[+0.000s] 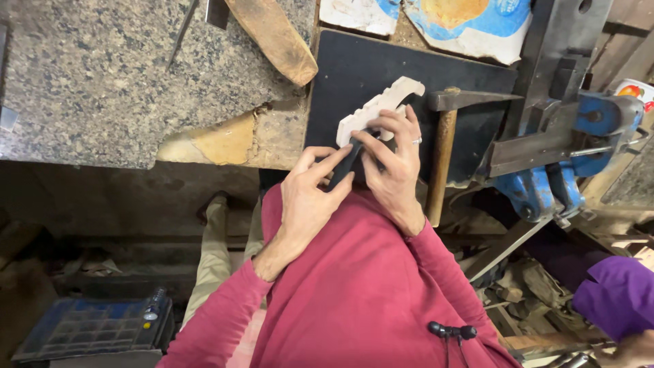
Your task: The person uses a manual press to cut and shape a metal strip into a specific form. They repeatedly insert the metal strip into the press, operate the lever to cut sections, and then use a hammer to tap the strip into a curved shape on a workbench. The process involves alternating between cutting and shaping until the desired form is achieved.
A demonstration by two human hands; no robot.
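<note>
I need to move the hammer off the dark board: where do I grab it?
Take the hammer by its wooden handle, about midway, coming from its right side. The handle lies bare along the board toward the near edge, while the right hand and the pale notched workpiece crowd its left and the metal head lies crosswise on top.

Even soft light above, dim shadowed floor, wide-angle edge bending.
</note>
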